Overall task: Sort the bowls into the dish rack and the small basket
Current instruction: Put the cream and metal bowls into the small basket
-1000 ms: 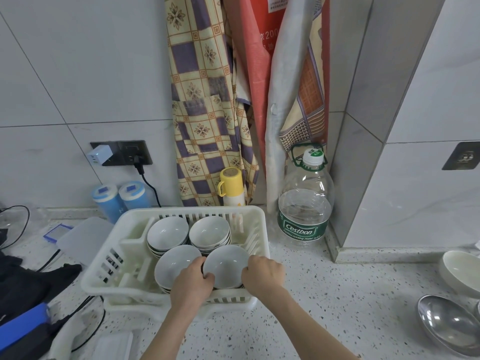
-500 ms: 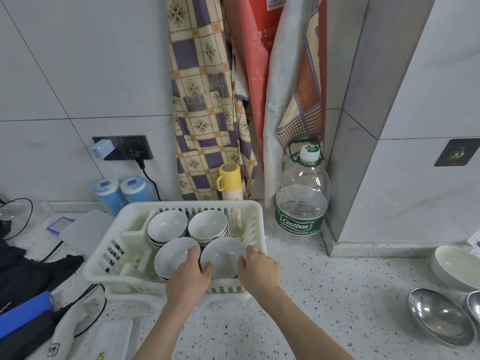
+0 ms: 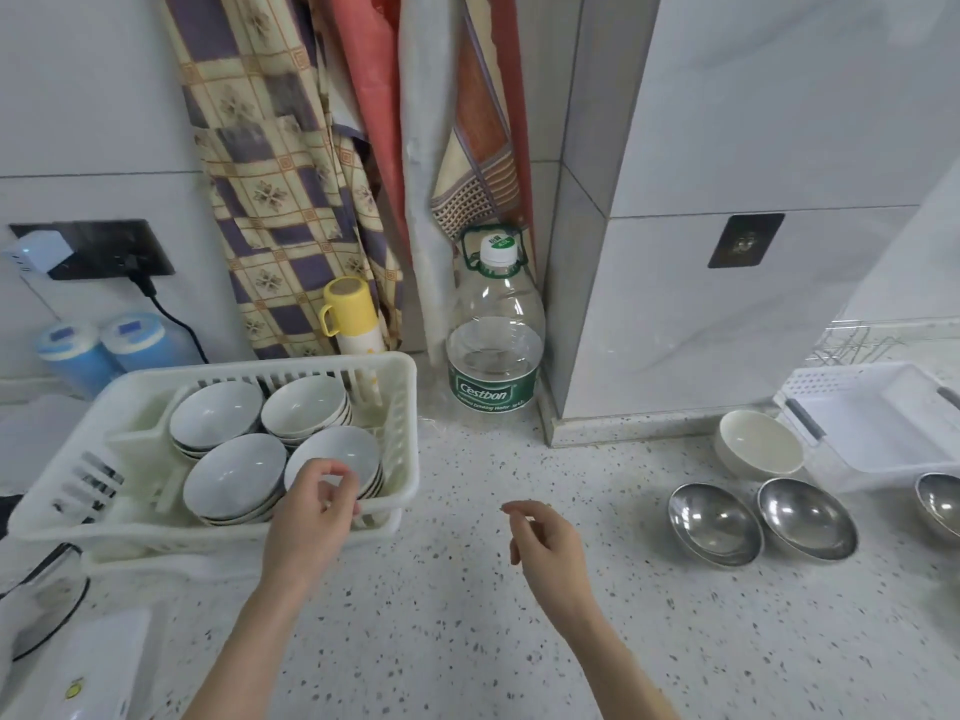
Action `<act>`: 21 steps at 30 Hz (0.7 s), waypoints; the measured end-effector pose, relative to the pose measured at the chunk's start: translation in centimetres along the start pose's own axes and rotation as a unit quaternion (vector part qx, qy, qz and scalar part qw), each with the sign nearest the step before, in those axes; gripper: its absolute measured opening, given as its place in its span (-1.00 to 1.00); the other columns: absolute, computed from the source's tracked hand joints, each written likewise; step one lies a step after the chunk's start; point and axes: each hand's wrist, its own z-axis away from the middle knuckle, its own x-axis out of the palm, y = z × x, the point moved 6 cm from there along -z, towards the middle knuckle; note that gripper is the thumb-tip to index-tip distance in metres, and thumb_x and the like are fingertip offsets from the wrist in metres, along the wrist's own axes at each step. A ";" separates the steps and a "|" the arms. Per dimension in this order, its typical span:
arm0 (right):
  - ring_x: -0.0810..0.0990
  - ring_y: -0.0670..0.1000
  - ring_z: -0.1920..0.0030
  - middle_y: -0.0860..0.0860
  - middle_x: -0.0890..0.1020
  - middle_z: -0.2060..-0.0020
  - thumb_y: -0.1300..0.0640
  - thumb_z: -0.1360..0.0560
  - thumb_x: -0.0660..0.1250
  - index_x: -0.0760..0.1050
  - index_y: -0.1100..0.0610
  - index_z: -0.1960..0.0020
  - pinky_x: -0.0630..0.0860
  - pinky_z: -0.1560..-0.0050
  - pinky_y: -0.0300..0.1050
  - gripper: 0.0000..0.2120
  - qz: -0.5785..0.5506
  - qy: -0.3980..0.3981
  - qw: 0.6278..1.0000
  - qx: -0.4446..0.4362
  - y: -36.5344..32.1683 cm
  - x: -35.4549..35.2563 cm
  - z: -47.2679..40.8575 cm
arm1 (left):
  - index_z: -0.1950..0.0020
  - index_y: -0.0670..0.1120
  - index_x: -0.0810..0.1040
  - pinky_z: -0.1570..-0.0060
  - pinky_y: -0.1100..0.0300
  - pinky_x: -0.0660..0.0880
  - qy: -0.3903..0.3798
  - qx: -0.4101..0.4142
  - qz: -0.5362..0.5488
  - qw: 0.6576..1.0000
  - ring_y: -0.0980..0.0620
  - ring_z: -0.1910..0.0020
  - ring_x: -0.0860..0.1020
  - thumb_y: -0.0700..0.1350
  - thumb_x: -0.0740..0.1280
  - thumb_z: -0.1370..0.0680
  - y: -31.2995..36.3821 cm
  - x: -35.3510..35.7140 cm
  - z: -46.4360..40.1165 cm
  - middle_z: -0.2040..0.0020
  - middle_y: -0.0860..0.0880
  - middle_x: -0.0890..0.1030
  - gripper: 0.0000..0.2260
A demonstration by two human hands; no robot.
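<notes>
- Both bare forearms reach forward from the bottom edge over the speckled counter [image 3: 441, 641].
- The left hand [image 3: 311, 517] hangs at the near rim of the white dish rack [image 3: 410, 407], knuckles up, fingers loosely curled with thumb and forefinger close together; it holds nothing, and whether the fingertips touch the rim or the bowl behind them I cannot tell.
- The right hand [image 3: 545, 543] hovers above bare counter, well apart from the rack, fingers relaxed and gently bent, forefinger tip pointing left; it grips nothing.
- Inside the rack sit four stacks of white ceramic bowls [image 3: 223, 413], two at the back and two at the front, all tilted toward the viewer; the front right stack lies just behind the left hand.
- To the right, on the counter, a cream bowl [image 3: 758, 449] stands upright beside a small white basket [image 3: 872, 423], which has grey handles.
- Two steel bowls [image 3: 714, 522] lie side by side in front of the cream bowl, and the edge of a third shows at the right border.
- A large water bottle [image 3: 493, 350] with a green label stands by the wall corner, just right of the rack.
- A yellow-capped flask [image 3: 350, 317] stands behind the rack, against hanging checked cloths [image 3: 270, 189].
- Two blue canisters [image 3: 104, 345] sit by the wall at the left, below a dark socket panel [image 3: 104, 249] with a plug in it.
</notes>
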 end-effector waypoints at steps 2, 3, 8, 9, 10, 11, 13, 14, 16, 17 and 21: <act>0.33 -0.14 0.55 -0.06 0.51 0.51 0.14 -0.62 0.19 0.60 -0.05 -0.03 0.29 0.50 -0.33 -0.78 -0.009 0.030 0.999 0.015 1.1 -2.8 0.6 | 0.08 0.15 0.48 0.33 0.10 0.48 -0.013 0.017 0.025 0.999 0.09 0.34 0.59 0.00 0.30 -0.60 1.6 2.8 1.5 0.31 0.13 0.66 -0.92; 0.33 -0.14 0.54 -0.07 0.51 0.52 0.13 -0.62 0.19 0.60 -0.05 -0.02 0.29 0.50 -0.33 -0.78 -0.012 0.040 0.999 0.020 1.5 -4.1 0.8 | 0.08 0.14 0.49 0.34 0.12 0.47 -0.025 0.026 0.033 0.999 0.10 0.36 0.59 0.00 0.30 -0.61 2.4 4.2 2.2 0.29 0.14 0.66 -0.93; 0.37 -0.16 0.49 -0.08 0.52 0.52 0.13 -0.60 0.20 0.62 -0.05 0.00 0.35 0.44 -0.34 -0.78 -0.022 0.055 0.998 0.030 3.1 -10.4 0.9 | 0.05 0.08 0.52 0.34 0.13 0.45 -0.098 0.024 0.057 0.993 0.05 0.38 0.56 0.00 0.31 -0.61 5.6 12.3 6.1 0.30 0.01 0.65 -0.94; 0.39 -0.17 0.49 -0.07 0.51 0.52 0.14 -0.60 0.20 0.63 -0.04 0.01 0.37 0.42 -0.34 -0.77 -0.025 0.055 0.998 0.030 3.3 -11.7 0.9 | 0.05 0.07 0.53 0.34 0.15 0.45 -0.109 0.020 0.061 0.992 0.07 0.39 0.55 0.00 0.30 -0.61 6.2 13.9 6.9 0.31 -0.01 0.65 -0.94; 0.40 -0.17 0.49 -0.07 0.51 0.52 0.16 -0.60 0.20 0.63 -0.03 0.01 0.39 0.40 -0.36 -0.76 -0.029 0.056 0.998 0.029 3.6 -13.1 0.8 | 0.04 0.05 0.53 0.36 0.18 0.45 -0.120 0.017 0.064 0.991 0.12 0.43 0.52 0.00 0.30 -0.61 6.8 15.5 7.6 0.31 -0.02 0.65 -0.93; 0.39 -0.17 0.49 -0.07 0.51 0.53 0.17 -0.59 0.20 0.64 -0.01 0.02 0.39 0.40 -0.37 -0.76 -0.032 0.058 0.997 0.028 3.8 -14.5 0.7 | 0.03 0.04 0.53 0.40 0.21 0.43 -0.131 0.016 0.066 0.989 0.16 0.47 0.48 0.00 0.30 -0.62 7.4 17.2 8.3 0.30 0.00 0.65 -0.92; 0.39 -0.16 0.49 -0.09 0.51 0.53 0.16 -0.59 0.21 0.65 -0.01 0.07 0.36 0.43 -0.36 -0.76 -0.039 0.058 0.997 0.031 4.4 -17.4 0.4 | 0.05 0.04 0.53 0.47 0.26 0.38 -0.152 0.009 0.073 0.986 0.18 0.53 0.40 0.00 0.29 -0.62 8.6 20.7 9.7 0.31 0.02 0.66 -0.91; 0.39 -0.17 0.48 -0.09 0.50 0.53 0.16 -0.58 0.22 0.65 -0.02 0.13 0.36 0.42 -0.35 -0.75 -0.044 0.058 0.997 0.032 4.7 -18.9 0.3 | 0.06 0.03 0.53 0.49 0.27 0.35 -0.162 0.001 0.081 0.983 0.16 0.55 0.38 -0.01 0.29 -0.62 9.3 22.4 10.4 0.32 0.02 0.65 -0.91; 0.41 -0.15 0.45 -0.10 0.48 0.52 0.16 -0.57 0.25 0.61 -0.06 0.29 0.37 0.37 -0.34 -0.69 -0.052 0.059 0.996 0.037 5.4 -22.1 -0.1 | 0.06 0.01 0.52 0.50 0.26 0.33 -0.180 -0.017 0.091 0.979 0.14 0.55 0.36 -0.02 0.29 -0.62 10.7 25.9 11.8 0.34 0.02 0.65 -0.90; 0.42 -0.15 0.44 -0.10 0.48 0.51 0.16 -0.56 0.26 0.61 -0.07 0.30 0.38 0.35 -0.33 -0.68 -0.057 0.062 0.995 0.047 6.0 -23.7 -0.2 | 0.06 0.01 0.52 0.48 0.25 0.34 -0.186 -0.026 0.096 0.978 0.14 0.54 0.37 -0.02 0.29 -0.62 11.4 27.5 12.5 0.35 0.02 0.65 -0.90; 0.41 -0.16 0.47 -0.07 0.49 0.50 0.13 -0.58 0.26 0.66 0.06 0.10 0.35 0.41 -0.34 -0.79 -0.051 0.067 0.993 0.088 8.4 -30.4 0.1 | 0.06 0.01 0.54 0.39 0.18 0.37 -0.198 -0.054 0.125 0.971 0.21 0.54 0.41 -0.01 0.30 -0.62 14.2 33.5 15.9 0.37 0.01 0.63 -0.90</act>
